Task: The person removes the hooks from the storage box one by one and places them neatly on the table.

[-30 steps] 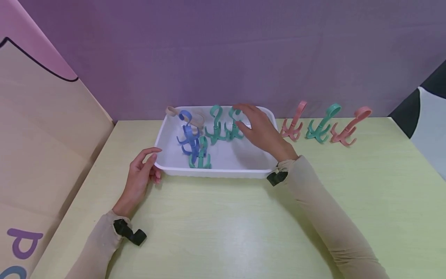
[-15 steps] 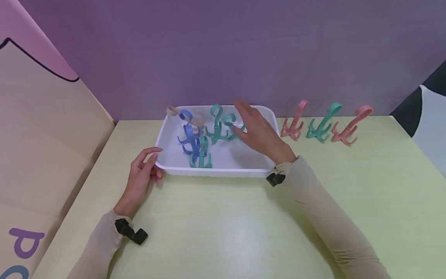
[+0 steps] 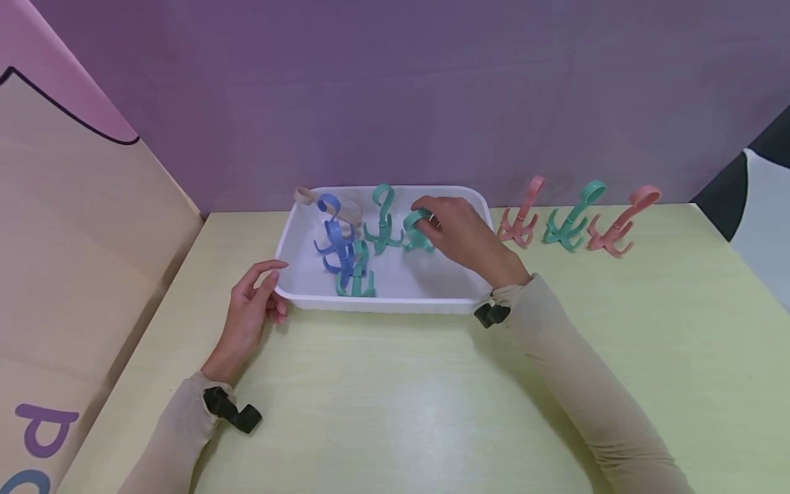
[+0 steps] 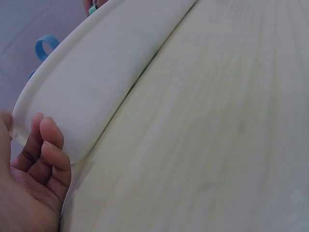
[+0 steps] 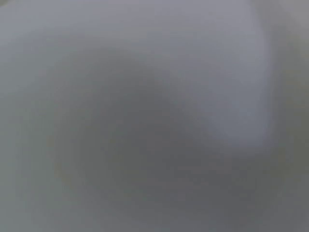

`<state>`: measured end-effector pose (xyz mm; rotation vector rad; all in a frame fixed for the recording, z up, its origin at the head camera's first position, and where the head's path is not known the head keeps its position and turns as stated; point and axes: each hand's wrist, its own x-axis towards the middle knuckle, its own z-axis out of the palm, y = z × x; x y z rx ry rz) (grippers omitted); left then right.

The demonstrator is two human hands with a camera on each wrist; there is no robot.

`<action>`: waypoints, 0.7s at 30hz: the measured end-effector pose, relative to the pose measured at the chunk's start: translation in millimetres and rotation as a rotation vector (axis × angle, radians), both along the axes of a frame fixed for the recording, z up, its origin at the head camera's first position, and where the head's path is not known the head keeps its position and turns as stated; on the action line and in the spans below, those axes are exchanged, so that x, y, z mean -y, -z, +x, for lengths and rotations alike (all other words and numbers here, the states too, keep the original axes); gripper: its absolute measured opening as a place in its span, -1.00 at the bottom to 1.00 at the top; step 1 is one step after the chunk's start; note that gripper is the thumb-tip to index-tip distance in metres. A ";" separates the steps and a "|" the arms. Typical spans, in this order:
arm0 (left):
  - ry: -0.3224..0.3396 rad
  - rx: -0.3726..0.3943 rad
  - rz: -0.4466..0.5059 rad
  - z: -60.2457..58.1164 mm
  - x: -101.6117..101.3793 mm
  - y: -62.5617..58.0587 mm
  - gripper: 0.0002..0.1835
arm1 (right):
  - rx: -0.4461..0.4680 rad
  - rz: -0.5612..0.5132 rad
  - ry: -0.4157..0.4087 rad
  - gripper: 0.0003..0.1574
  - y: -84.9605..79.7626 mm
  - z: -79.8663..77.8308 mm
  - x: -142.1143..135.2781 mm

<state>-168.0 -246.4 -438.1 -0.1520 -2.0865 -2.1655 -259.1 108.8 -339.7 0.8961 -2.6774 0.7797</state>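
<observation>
A white plastic tray [image 3: 420, 291] holds several octopus-shaped plastic hooks. My left hand [image 3: 247, 312] holds the tray's front left corner, its index finger along the rim; the left wrist view shows curled fingers [image 4: 50, 157] against the outer wall. Over the tray's right part, my right hand [image 3: 463, 230] pinches the curved top of a green hook [image 3: 417, 237], partly hidden by the fingers. Left of it stand another green hook [image 3: 384, 223] and, nearer the front, a third green hook [image 3: 356, 274], with blue hooks [image 3: 336, 243] and a beige hook [image 3: 336, 206].
To the tray's right, a pink hook [image 3: 521, 216], a green hook [image 3: 574, 218] and another pink hook [image 3: 620, 223] stand in a row on the pale wooden table [image 3: 382, 391]. Purple cloth [image 3: 395, 96] rises behind the table. The right wrist view is a grey blur.
My right hand lifted off the green hook, which tipped over, then came down and pinched its curved top. The left hand stays at the tray corner.
</observation>
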 end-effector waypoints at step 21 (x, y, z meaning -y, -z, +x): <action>0.010 -0.005 -0.008 2.1 -0.9 -0.3 -0.65 | 0.161 -0.049 0.062 -0.67 -21.4 1.7 -33.5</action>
